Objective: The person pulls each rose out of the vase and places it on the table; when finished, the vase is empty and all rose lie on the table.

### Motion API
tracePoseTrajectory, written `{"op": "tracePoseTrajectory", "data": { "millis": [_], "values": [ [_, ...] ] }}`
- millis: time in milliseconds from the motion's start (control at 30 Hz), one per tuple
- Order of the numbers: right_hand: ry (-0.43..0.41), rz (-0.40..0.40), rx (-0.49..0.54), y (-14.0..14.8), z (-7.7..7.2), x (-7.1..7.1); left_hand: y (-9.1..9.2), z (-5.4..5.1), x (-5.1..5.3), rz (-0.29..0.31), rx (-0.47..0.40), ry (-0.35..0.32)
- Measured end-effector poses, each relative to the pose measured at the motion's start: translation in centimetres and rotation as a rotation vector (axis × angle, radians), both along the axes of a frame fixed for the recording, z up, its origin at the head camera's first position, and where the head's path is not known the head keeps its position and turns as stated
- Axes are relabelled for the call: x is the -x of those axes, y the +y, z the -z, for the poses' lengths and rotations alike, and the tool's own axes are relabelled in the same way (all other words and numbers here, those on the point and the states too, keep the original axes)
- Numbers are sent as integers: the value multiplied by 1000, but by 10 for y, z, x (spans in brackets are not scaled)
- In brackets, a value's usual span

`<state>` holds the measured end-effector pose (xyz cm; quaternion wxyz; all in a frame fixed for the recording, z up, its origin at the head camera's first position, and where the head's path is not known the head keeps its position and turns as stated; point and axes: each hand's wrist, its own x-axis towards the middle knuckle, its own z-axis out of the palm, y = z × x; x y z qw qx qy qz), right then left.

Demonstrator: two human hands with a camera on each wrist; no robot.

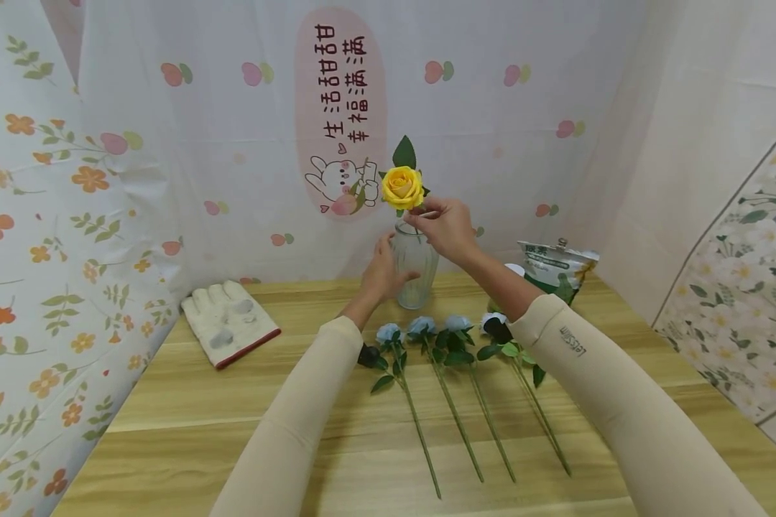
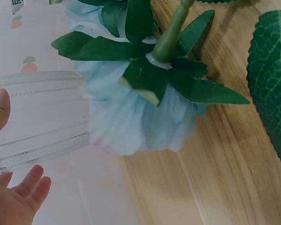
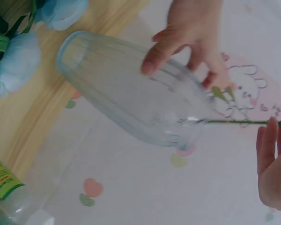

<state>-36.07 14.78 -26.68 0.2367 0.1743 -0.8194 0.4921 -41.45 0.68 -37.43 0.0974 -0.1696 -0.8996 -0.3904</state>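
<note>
In the head view, a clear ribbed glass vase stands upright near the table's back edge. My left hand holds its left side, thumb across the front; in the left wrist view the other fingers look loose, and their contact with the glass is unclear. Just below a yellow rose, my right hand pinches the green stem. The stem's lower end enters the vase mouth. Nearer me lie several pale blue artificial roses, blooms toward the vase and stems toward me.
A white work glove with a red cuff lies at the left of the wooden table. Behind my right forearm stand a clipped foil bag and a bottle with a green-yellow label. Patterned cloth hangs close behind the vase.
</note>
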Motion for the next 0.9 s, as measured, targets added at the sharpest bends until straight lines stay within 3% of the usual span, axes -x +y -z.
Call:
{"op": "tracePoseTrajectory", "data": {
  "millis": [200,300,533,767,900],
  "values": [
    [173,-10,114,-7,-13,-17,-4,0,1,7,-9,10],
    [220,-13,147,-8,-18,-27,-8,-1,3,33,-12,9],
    [329,-119,245,-8,-24,-54,-18,-3,3,105,2,45],
    [370,-188,253,-1,-27,-74,-20,-1,3,117,45,76],
    [324,-233,253,4,-18,-87,-23,-2,4,152,30,45]
  ]
}}
